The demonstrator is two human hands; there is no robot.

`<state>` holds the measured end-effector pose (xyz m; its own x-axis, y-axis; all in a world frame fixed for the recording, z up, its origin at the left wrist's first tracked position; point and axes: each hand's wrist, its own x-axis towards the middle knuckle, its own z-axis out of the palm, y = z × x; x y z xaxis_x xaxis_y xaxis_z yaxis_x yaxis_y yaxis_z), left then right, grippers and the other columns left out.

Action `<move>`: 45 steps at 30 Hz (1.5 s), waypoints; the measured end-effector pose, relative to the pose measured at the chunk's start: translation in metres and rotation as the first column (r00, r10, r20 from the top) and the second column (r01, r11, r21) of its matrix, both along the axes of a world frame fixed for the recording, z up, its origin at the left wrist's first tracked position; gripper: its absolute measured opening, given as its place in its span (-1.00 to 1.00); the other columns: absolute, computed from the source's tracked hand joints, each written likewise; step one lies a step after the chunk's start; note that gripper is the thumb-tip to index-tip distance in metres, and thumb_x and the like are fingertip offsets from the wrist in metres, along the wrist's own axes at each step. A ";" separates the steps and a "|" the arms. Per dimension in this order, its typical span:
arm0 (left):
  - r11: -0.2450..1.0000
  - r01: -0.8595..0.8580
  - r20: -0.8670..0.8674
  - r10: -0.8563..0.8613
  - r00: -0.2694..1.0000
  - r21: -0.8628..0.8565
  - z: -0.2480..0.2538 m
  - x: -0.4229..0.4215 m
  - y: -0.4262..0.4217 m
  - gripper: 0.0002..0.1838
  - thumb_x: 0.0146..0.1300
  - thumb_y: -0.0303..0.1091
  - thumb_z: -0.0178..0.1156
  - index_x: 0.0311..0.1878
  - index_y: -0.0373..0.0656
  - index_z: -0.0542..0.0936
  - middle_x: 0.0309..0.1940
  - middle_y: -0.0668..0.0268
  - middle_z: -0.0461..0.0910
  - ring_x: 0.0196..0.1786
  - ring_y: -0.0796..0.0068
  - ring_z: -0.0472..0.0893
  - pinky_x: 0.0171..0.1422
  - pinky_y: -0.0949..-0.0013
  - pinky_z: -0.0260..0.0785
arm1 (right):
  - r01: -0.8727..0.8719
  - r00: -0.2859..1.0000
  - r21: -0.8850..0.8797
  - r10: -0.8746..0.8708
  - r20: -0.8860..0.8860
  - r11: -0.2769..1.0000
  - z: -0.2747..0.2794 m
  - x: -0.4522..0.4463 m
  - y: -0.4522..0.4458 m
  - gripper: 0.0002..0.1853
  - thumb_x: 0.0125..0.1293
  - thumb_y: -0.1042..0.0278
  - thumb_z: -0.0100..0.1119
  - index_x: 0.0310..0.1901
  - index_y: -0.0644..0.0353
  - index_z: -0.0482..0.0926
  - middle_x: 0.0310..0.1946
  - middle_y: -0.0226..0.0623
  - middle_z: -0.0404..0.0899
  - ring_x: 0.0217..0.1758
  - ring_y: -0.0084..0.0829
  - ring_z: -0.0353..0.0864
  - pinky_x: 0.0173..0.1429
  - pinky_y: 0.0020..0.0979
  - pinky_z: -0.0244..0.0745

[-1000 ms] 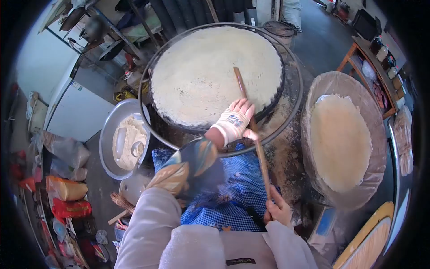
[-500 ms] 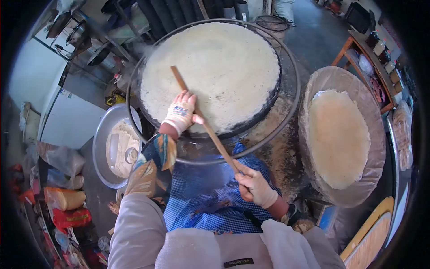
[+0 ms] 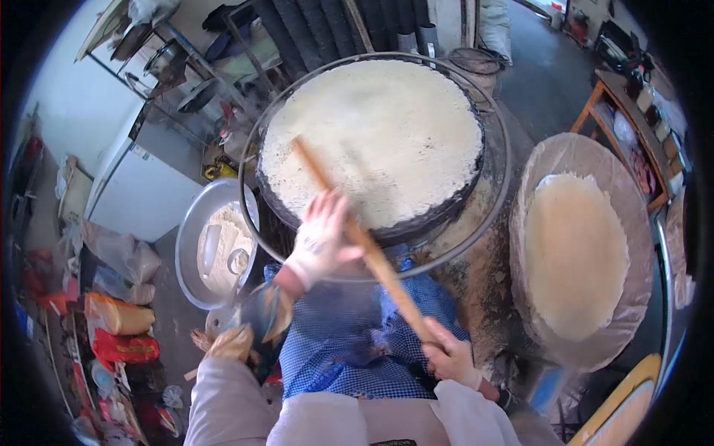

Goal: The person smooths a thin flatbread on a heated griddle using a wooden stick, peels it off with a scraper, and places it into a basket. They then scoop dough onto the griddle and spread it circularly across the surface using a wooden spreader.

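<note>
My right hand (image 3: 450,357), in a pale glove, is closed round the lower end of a long wooden stick (image 3: 398,290). Its far end lies over the left part of a wide round griddle (image 3: 431,225), which is covered by a thin pale sheet of batter (image 3: 387,134). My left hand (image 3: 321,234), also gloved and slightly blurred, rests against the stick near the griddle's front edge, fingers stretched out and thumb apart. A metal ring (image 3: 494,212) runs round the griddle.
To the left stands a metal basin (image 3: 192,279) with pale flour-like powder and a scoop. On the right, a large lined basket (image 3: 543,160) holds a pale flatbread (image 3: 576,253). A shelf of pans (image 3: 167,63) is at the back left, a wooden table (image 3: 621,111) at the back right.
The view has shifted, so the griddle sits lower and further right. Both hands and the stick have drawn back towards my body, the left hand now at the griddle's front edge.
</note>
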<state>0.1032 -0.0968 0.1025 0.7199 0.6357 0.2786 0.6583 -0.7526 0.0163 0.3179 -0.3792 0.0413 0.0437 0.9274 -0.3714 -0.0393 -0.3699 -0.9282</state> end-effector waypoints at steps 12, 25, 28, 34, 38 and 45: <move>0.984 0.085 -0.277 -0.126 0.952 -0.156 -0.029 0.056 0.180 0.13 -0.36 0.54 0.15 0.09 -0.35 0.49 0.21 -0.09 0.42 0.39 -0.11 0.27 0.50 0.06 0.09 | 0.034 0.544 -0.187 -0.175 -0.821 0.982 0.032 -0.021 0.107 -0.48 0.50 0.31 -0.06 0.46 -0.10 0.20 -0.70 -0.51 0.22 -0.77 -0.67 0.10 -0.67 -0.56 0.08; 0.980 -0.198 -0.168 0.198 0.966 0.015 -0.042 -0.166 0.081 0.25 -0.15 0.62 -0.04 0.28 -0.47 0.31 0.25 -0.20 0.36 0.39 -0.16 0.27 0.50 -0.07 0.01 | -0.322 0.935 -0.171 0.285 -0.212 0.931 0.025 -0.082 0.132 -0.42 0.37 0.36 0.16 0.41 -0.14 0.33 -0.16 -0.40 0.67 -0.56 -0.64 0.50 -0.47 -0.54 0.47; 0.988 -0.144 -0.049 0.147 0.988 0.053 -0.051 -0.133 0.036 0.27 -0.13 0.66 -0.11 0.28 -0.47 0.30 0.26 -0.24 0.33 0.38 -0.22 0.27 0.49 -0.16 -0.02 | -0.262 0.965 0.080 0.260 0.038 0.962 0.002 -0.054 0.073 -0.42 0.36 0.35 0.16 0.41 -0.06 0.33 -0.04 -0.37 0.67 -0.49 -0.60 0.56 -0.34 -0.49 0.54; 0.938 0.337 0.193 -0.317 0.929 -0.083 -0.014 0.106 0.036 0.31 -0.16 0.67 -0.07 0.35 -0.45 0.24 0.29 -0.26 0.29 0.43 -0.22 0.20 0.55 -0.08 -0.07 | 0.261 0.965 -0.069 -0.263 -0.019 0.963 0.001 0.023 -0.038 -0.38 0.39 0.31 0.11 0.46 0.03 0.22 -0.37 -0.34 0.59 -0.57 -0.58 0.47 -0.46 -0.49 0.45; 0.903 0.422 -0.108 -0.429 0.897 -0.081 -0.045 0.182 0.061 0.28 -0.30 0.63 0.04 0.27 -0.41 0.35 0.24 -0.18 0.38 0.42 -0.17 0.23 0.55 -0.04 -0.05 | 0.307 0.839 -0.278 -0.397 -0.373 0.910 0.027 0.026 -0.030 -0.35 0.45 0.27 0.04 0.51 0.03 0.08 -0.64 -0.44 0.32 -0.71 -0.62 0.24 -0.61 -0.53 0.24; 0.959 0.259 -0.117 -0.271 0.955 -0.112 -0.045 0.112 0.134 0.18 -0.43 0.54 0.19 0.15 -0.33 0.47 0.19 -0.04 0.45 0.40 -0.13 0.26 0.52 0.01 0.04 | 0.057 0.505 -0.224 -0.222 -0.834 0.973 0.015 0.013 0.049 -0.48 0.51 0.19 -0.03 0.46 -0.29 0.19 -0.74 -0.54 0.11 -0.78 -0.66 0.07 -0.64 -0.54 0.08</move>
